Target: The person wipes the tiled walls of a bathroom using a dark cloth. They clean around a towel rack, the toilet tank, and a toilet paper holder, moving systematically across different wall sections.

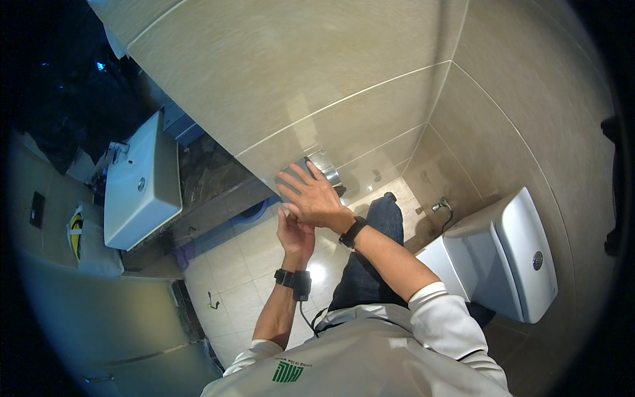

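A metal wall-mounted holder [325, 167], shiny and seemingly a toilet paper holder, is low on the tiled wall before me. My right hand [312, 201] lies palm down over its dark grey face [299, 165], fingers spread. Whether the palm presses on it cannot be told. Just below, my left hand [296, 237] is turned palm up, its thumb raised and its fingertips partly hidden under the right hand. The two hands touch or overlap near the right hand's lower edge. No held item shows in either hand.
A white toilet [488, 263] stands at the right, beside a wall valve [440, 204] with a hose. At the left, a white washbasin [144, 183] sits on a dark stone counter [203, 173]. A blue basin [250, 213] and purple slippers [184, 255] are underneath. A frosted door [109, 317] is at lower left.
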`<state>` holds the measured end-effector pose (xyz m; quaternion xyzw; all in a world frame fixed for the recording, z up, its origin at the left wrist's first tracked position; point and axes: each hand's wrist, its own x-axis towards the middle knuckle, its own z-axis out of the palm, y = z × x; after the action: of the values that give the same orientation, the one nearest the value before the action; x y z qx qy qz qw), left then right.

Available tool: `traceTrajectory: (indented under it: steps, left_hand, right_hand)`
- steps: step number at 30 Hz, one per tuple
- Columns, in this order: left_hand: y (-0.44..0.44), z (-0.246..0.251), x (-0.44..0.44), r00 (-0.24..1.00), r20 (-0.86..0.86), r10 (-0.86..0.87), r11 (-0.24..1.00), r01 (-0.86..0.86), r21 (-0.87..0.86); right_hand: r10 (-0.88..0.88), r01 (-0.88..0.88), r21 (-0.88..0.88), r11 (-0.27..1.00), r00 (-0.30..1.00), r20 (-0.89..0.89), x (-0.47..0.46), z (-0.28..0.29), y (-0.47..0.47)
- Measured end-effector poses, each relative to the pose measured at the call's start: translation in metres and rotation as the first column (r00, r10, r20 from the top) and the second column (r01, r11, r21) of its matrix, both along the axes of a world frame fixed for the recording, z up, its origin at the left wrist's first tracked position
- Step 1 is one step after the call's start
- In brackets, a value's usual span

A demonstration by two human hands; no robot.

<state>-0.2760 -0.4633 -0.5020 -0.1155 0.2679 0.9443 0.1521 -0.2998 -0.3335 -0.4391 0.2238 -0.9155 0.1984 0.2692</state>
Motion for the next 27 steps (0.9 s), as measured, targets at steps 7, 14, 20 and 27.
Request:
traceTrajectory:
  steps: [7,14,20,27]
  left_hand:
    - [-0.009,0.0,-0.001,0.995,-0.043,-0.086,0.995,0.088,0.048]
    - [-0.01,-0.011,-0.006,0.99,-0.074,-0.118,0.993,0.12,0.01]
    - [-0.016,-0.005,-0.009,0.973,-0.15,-0.174,0.978,0.189,0.09]
    - [-0.012,0.033,-0.001,0.985,-0.084,-0.149,0.988,0.146,-0.043]
  right_hand:
    - [-0.27,0.268,-0.08,0.96,0.963,-0.003,0.001,-0.013,0.024]
    - [-0.215,0.209,-0.085,0.974,0.974,-0.069,0.043,-0.041,0.02]
    - [0.071,-0.072,0.0,0.997,0.983,-0.17,0.029,-0.035,0.009]
    - [0.189,-0.176,0.076,0.981,0.954,-0.232,0.016,-0.003,0.027]
